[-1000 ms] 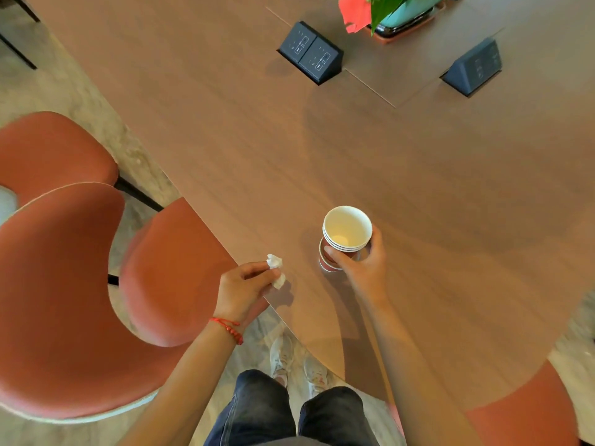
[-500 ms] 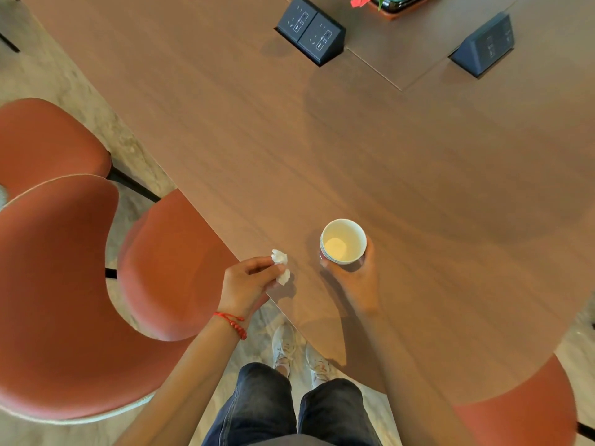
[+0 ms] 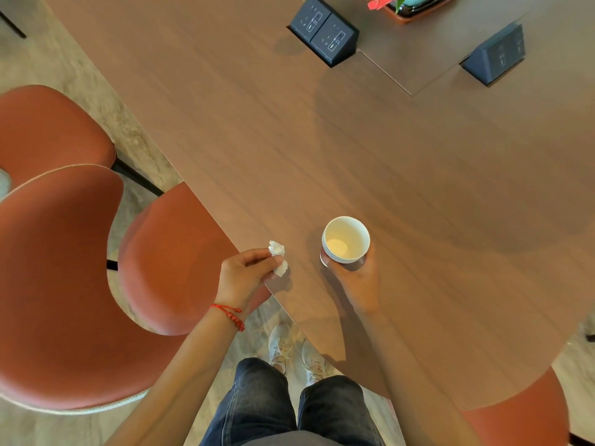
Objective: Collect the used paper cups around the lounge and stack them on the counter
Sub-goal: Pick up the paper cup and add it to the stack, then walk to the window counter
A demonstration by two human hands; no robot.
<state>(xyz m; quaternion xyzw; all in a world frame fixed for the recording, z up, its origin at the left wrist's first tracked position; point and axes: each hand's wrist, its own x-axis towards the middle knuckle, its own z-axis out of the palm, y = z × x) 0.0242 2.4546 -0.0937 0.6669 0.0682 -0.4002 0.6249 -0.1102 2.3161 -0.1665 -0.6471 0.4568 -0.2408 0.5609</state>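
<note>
Standing at the rounded edge of a wooden table (image 3: pixel 354 149), the person grips a short stack of paper cups (image 3: pixel 345 239) in the right hand (image 3: pixel 355 280). The fingers curl round the lower part of the stack from the near side, and several nested rims show just under the top one. The inside of the top cup is pale, with a faint yellowish patch at the bottom. Whether the stack rests on the tabletop or is held just above it is hard to tell from here.

The left hand (image 3: pixel 246 273) is at the table's edge, just beside the cups but apart from them. Its thumb and fingers pinch a small crumpled white tissue (image 3: pixel 278 257), and a red cord bracelet (image 3: pixel 229 313) circles the wrist.

Farther back on the table sit two dark pop-up socket boxes (image 3: pixel 323 30), one toward the middle and one to the right, and a potted plant (image 3: pixel 409 4) at the top edge. Rust-coloured chairs (image 3: pixel 64 284) are on the left, one seat tucked partly under the table. Below, dark jeans and pale sneakers (image 3: pixel 294 352) show over a stone-patterned floor.
</note>
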